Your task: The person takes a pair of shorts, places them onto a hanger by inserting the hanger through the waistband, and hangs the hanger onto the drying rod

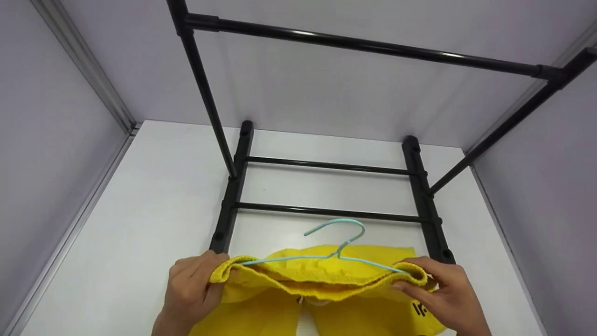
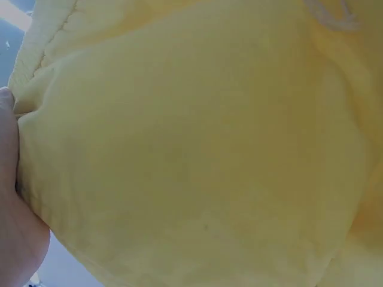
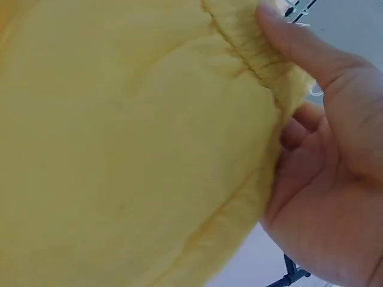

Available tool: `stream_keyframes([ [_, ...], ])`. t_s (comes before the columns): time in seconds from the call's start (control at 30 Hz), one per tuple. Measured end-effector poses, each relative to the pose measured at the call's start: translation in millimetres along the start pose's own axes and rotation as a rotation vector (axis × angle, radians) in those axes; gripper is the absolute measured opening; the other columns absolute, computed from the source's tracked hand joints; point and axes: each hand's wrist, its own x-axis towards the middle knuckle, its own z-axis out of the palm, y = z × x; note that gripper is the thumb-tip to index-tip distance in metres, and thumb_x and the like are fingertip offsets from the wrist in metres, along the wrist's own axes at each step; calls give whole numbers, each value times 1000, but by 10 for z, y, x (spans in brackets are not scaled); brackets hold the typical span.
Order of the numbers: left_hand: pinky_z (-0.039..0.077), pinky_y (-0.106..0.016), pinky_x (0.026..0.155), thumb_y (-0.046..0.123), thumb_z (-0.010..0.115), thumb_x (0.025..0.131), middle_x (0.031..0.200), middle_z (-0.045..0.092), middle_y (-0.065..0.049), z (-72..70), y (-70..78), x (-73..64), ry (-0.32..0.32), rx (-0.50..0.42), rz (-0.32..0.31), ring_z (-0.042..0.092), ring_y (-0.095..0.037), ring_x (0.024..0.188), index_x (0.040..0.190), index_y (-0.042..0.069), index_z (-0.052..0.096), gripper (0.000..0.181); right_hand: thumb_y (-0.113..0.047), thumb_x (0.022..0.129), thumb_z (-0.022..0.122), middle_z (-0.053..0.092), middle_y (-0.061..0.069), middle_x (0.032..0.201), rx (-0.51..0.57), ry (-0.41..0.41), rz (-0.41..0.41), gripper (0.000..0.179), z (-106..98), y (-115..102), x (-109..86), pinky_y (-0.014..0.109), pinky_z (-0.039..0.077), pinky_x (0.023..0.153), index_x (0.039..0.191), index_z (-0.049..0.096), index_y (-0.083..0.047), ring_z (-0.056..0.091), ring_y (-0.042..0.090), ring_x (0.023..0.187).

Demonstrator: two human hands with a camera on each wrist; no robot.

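A pair of yellow pants [image 1: 254, 312] is held at the lower middle of the frame, waist uppermost, with a light green hanger [image 1: 336, 255] set in the waist opening. The left corner of the waistband [image 1: 326, 295] is gripped by the left hand [image 1: 193, 284], its fingers curled in on the cloth; the right corner is pinched between the thumb and fingers of the right hand [image 1: 447, 289]. Both ends of the hanger are lost in the folds, so whether they are fully seated cannot be told.

For this step, an even outward pull at both corners seems best, so that the wire is kept level and neither end is let slip. The front edge sags at the middle and is probably best drawn up snug. The hook, whose tip is turned to the left, is best kept free of cloth.

Just above the hook in the frame, a lower bar [image 1: 326, 211] of a black rack is seen, with another thin bar higher up. The top of the frame is crossed by a thicker bar [image 1: 354, 43], carried on slanted arms. The hook could be knocked against the lower bar, though the depth between them cannot be judged. Grey panels [image 1: 46, 130] close in both sides.
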Motion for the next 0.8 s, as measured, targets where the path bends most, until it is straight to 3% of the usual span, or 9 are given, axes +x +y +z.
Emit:
stream_keyframes([
  [0.1,45,-18,44,26,58,109,61,57,-4,-60,-13,57,42,-38,12,41,-9,46,78,-3,68,43,28,68,79,81,-4,99,114,37,-40,49,-60,10,21,16,59,63,107,77,-1,75,2,80],
  [0.23,50,-23,44,27,61,108,60,60,-10,-122,-58,91,104,-81,7,48,-14,45,77,-7,67,46,35,66,73,82,4,104,283,32,-131,49,-131,6,39,19,62,70,108,74,9,79,8,88],
  [0.43,54,-23,50,33,65,105,63,67,-15,-102,-63,8,165,-152,-99,58,-19,46,77,-8,70,49,25,69,80,81,0,99,174,9,-181,43,-227,-24,76,13,56,60,106,76,4,73,1,77],
  [0.5,56,-22,52,34,66,104,64,68,-15,-61,-48,-4,177,-191,-127,60,-20,47,78,-8,71,50,24,71,79,80,1,97,163,-40,-178,42,-244,0,117,14,55,59,107,76,2,71,2,74],
  [0.67,54,-23,48,34,65,105,62,67,-16,51,11,0,239,-194,-124,59,-21,44,77,-9,70,52,25,79,69,79,8,101,330,-250,-122,44,-200,117,143,22,60,62,117,71,3,71,10,75],
  [0.73,54,-24,47,35,64,105,62,67,-17,76,30,-5,257,-166,-133,59,-21,43,77,-9,70,53,25,83,65,78,10,105,403,-345,-53,45,-174,139,110,28,62,65,123,69,4,73,14,79],
  [0.8,54,-24,47,36,63,106,63,68,-16,90,37,-12,251,-150,-156,61,-21,44,79,-8,71,52,21,90,61,78,11,108,445,-436,66,43,-157,135,81,33,65,71,126,68,1,76,17,86],
])
